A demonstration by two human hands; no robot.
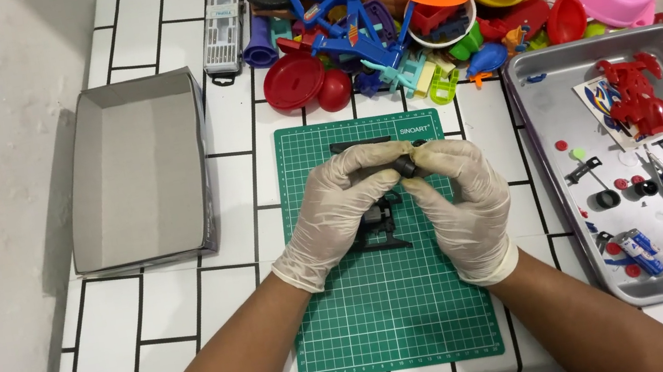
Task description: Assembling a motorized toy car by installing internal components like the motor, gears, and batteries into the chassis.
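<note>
Both gloved hands, left hand and right hand, pinching small black wheel onto black toy chassis over green cutting mat; likely mid-fitting, needing steady aligned pressure.

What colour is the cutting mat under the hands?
Green with a pale grid, seen in the head view: cutting mat.

Both hands wear whitish (probably latex) gloves; forearms unsleeved.

— How are the hands set?
— Both gloved, the left hand and right hand meet at the fingertips, fingers curled inward, pinching.
— And the forearms?
— Bare, angled in from below.
</note>
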